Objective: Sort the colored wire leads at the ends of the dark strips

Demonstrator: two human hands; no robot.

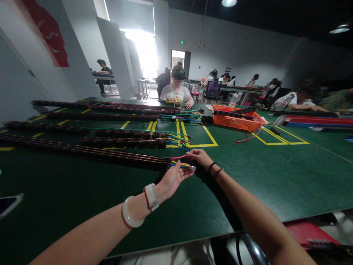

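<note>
A long black bar (110,154) with copper-coloured strips runs from the left edge to the middle of the table. Yellow and blue wires (184,165) come out of its right end and finish in a small pale connector. My left hand (172,176), palm turned up, has its thumb over these wires and its fingers beneath them. Just beyond it, my right hand (201,157) pinches a red wire (178,157) between thumb and fingertips. That wire stretches left to the same bar end.
More dark bars (124,141) with coloured wires lie behind on the green table (275,176). An orange bin (234,119) holds black parts. Across the table sits a person (176,90) beside a yellow tool (177,102). Red and blue bars (311,121) lie farther right.
</note>
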